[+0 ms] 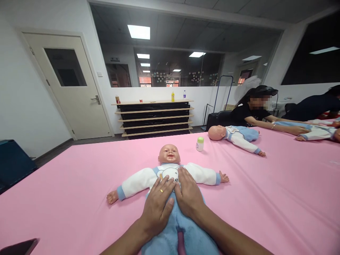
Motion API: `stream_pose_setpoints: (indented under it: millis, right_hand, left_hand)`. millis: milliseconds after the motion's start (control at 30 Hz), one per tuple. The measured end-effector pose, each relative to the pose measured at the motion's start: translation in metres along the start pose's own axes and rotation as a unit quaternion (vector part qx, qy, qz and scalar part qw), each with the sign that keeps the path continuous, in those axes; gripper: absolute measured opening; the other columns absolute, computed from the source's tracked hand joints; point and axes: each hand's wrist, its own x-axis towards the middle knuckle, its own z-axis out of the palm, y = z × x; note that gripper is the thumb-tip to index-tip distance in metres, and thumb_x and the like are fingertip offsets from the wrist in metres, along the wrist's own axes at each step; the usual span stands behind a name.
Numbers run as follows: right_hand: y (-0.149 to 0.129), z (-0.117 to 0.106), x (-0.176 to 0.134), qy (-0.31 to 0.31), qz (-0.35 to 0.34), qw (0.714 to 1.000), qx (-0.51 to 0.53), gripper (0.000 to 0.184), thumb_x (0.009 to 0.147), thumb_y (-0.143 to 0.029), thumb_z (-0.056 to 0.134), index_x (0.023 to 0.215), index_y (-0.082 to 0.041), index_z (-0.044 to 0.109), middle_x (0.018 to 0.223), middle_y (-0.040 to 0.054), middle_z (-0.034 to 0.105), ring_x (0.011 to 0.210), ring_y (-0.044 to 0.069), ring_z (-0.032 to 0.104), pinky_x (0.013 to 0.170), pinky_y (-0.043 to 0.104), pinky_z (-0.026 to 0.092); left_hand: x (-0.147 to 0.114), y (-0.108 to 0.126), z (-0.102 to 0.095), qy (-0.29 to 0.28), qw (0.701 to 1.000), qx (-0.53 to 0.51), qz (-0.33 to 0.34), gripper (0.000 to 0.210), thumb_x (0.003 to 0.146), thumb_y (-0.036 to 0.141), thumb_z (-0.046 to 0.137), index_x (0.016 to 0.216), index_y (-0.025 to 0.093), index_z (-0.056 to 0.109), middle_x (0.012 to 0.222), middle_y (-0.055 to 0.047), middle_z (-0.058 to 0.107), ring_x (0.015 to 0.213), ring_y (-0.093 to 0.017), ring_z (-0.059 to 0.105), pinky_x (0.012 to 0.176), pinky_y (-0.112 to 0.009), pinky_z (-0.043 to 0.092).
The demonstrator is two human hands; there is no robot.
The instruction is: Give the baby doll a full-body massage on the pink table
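A baby doll (170, 153) lies on its back on the pink-covered table (79, 170), head away from me and arms spread out. It wears a white and blue outfit with an animal face on the chest. My left hand (158, 202) rests flat on the left of the doll's chest and belly, fingers stretched, a gold ring on one finger. Flat on the right of the chest lies my right hand (188, 191), its fingers extended and close together. The fingertips of both hands nearly meet over the animal face, covering part of it.
A small white bottle with a green cap (200, 144) stands beyond the doll. A second doll (233, 136) lies further right. A co-worker (255, 106) reaches toward another doll (316, 131). A dark flat object (21, 247) sits at the near left edge.
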Motion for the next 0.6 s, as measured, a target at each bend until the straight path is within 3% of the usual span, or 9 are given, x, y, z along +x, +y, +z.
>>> stream_pose_setpoints:
  millis: [67,167,367,500,600]
  right_hand:
    - [0.005,0.005,-0.001,0.025,0.016,1.0,0.008,0.055,0.092,-0.021,0.037,0.143,-0.001,0.039,0.149,0.0204,0.038,0.141,0.029,0.034,0.116,0.05,0.031]
    - [0.008,0.008,-0.002,0.08,0.012,0.996,0.026,0.053,0.09,-0.017,0.037,0.14,-0.002,0.044,0.145,0.0214,0.044,0.138,0.029,0.038,0.114,0.053,0.034]
    - [-0.001,-0.007,-0.007,0.156,-0.161,0.968,0.108,0.039,0.087,-0.014,0.044,0.122,-0.013,0.06,0.127,0.0155,0.061,0.125,0.025,0.053,0.107,0.05,0.043]
    - [-0.01,-0.022,-0.009,0.115,-0.261,0.942,0.178,0.029,0.084,-0.014,0.049,0.108,-0.019,0.065,0.104,0.009,0.069,0.105,0.021,0.062,0.099,0.043,0.049]
    - [-0.011,-0.025,-0.007,0.072,-0.266,0.942,0.191,0.027,0.086,-0.014,0.047,0.103,-0.02,0.066,0.102,0.0077,0.07,0.101,0.019,0.063,0.098,0.041,0.05]
  left_hand:
    - [0.002,-0.001,-0.003,-0.037,0.999,-0.007,0.005,0.053,0.097,0.024,0.037,0.15,0.026,0.031,0.149,-0.004,0.043,0.144,-0.022,0.028,0.119,-0.053,0.02]
    - [0.005,-0.001,-0.002,-0.061,0.997,-0.006,-0.052,0.049,0.098,0.026,0.035,0.147,0.03,0.036,0.152,-0.001,0.039,0.145,-0.022,0.024,0.118,-0.056,0.022]
    - [0.006,-0.003,0.008,-0.023,0.982,-0.022,-0.185,0.048,0.1,0.034,0.032,0.148,0.033,0.032,0.158,-0.002,0.026,0.147,-0.022,0.018,0.117,-0.058,0.019]
    - [0.002,-0.011,0.018,0.019,0.977,-0.05,-0.207,0.048,0.101,0.032,0.03,0.149,0.028,0.032,0.157,-0.005,0.028,0.146,-0.021,0.02,0.119,-0.054,0.02]
    - [-0.002,-0.016,0.024,0.046,0.976,-0.054,-0.208,0.049,0.1,0.031,0.032,0.149,0.026,0.033,0.156,-0.007,0.03,0.146,-0.022,0.021,0.119,-0.053,0.022]
